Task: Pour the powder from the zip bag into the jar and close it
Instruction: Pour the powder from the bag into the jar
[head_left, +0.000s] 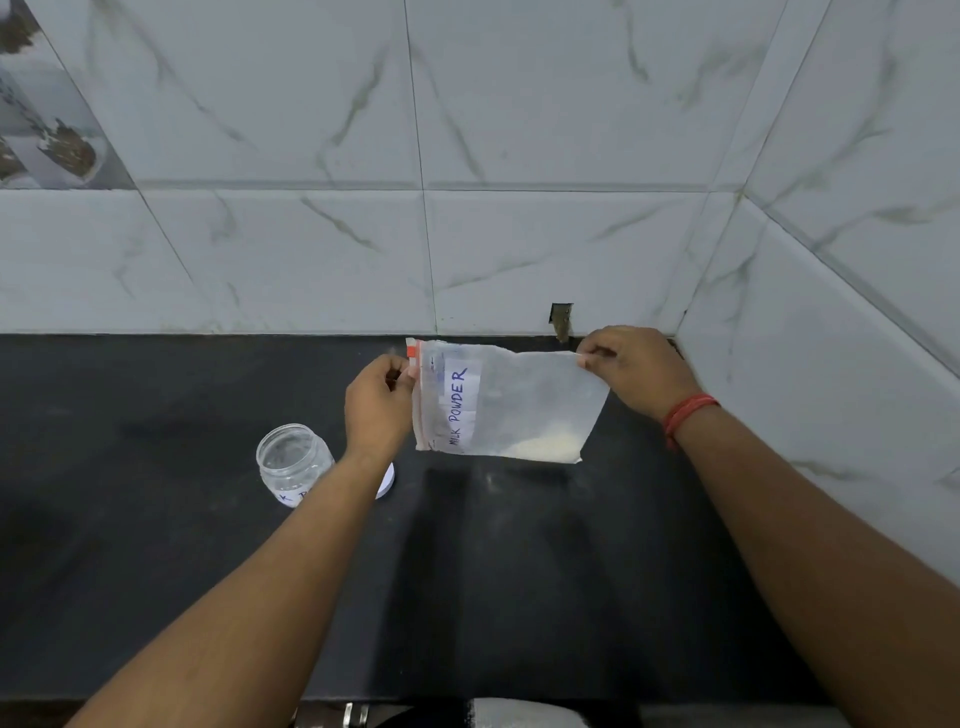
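Observation:
A clear zip bag labelled "MILK POWDER" hangs sideways above the black counter, its red zip edge to the left. A little pale powder lies in its lower right corner. My left hand pinches the zip edge; my right hand pinches the opposite top corner. A clear, lidless jar stands upright on the counter at the left, just beyond my left forearm. A white lid peeks out from behind that forearm, mostly hidden.
Marble-patterned wall tiles rise behind the counter and along the right side, forming a corner near my right hand. A small chipped hole marks the back wall. The counter's front edge runs along the bottom.

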